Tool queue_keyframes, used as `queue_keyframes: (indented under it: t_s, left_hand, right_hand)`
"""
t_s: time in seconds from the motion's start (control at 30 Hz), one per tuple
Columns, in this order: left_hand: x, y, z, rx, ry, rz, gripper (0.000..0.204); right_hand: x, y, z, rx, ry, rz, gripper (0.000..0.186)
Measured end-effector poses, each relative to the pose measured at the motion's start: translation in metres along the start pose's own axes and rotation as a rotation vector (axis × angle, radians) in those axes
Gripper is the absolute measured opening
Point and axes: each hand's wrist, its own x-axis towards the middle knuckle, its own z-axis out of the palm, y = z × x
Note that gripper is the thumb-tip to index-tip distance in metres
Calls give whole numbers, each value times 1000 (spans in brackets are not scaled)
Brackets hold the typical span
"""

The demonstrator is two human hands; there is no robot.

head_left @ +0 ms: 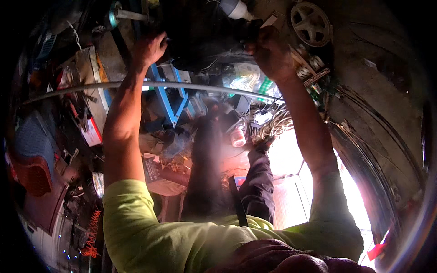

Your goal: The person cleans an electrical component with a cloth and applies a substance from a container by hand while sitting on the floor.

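Observation:
Both my arms reach up to the top of the head view, on either side of a large black sheet-like thing (200, 52), too dark to name. My left hand (150, 50) is at its left edge with fingers curled; what they hold, if anything, is lost in shadow. On the other side, my right hand (273, 57) is closed near the dark right end, its fingertips in shadow. A white light bulb (234, 8) hangs between the hands, closer to the right one. Below them a long grey pipe (191, 85) runs crosswise.
A blue metal frame (168, 102) stands below the pipe. Beside my right forearm lie coiled cord (277, 120) and a pink-lit jar (237, 136). A spoked wheel (311, 24) rests against the wall. Tools and boards clutter the left; a brown woven basket (32, 173) sits there.

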Motion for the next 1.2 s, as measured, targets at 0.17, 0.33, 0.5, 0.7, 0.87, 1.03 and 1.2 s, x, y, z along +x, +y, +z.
queue_keyframes:
  t_s: [0.17, 0.33, 0.5, 0.7, 0.87, 1.03, 1.2]
  left_hand:
    - [-16, 57, -7, -752, 377, -424, 22]
    - [-83, 148, 15, -721, 298, -305, 18]
    - [-87, 165, 47, -598, 382, -263, 15]
    - [-83, 172, 68, -512, 255, -151, 23]
    - [-69, 186, 94, -525, 324, -422, 21]
    - [-38, 178, 118, -134, -13, -483, 30]
    - [-15, 179, 102, 36, 63, -224, 27]
  right_hand:
    - [-18, 11, -26, 45, 43, 6, 23]
    - [-34, 6, -37, 58, 69, -6, 11]
    - [-54, 15, -61, -104, 158, -34, 10]
    - [-81, 0, -93, 547, 196, 134, 13]
    - [-94, -2, -109, 1024, 232, 212, 16]
    - [-109, 2, -126, 1186, 263, 279, 17]
    - [-125, 8, -141, 1253, 270, 228, 18]
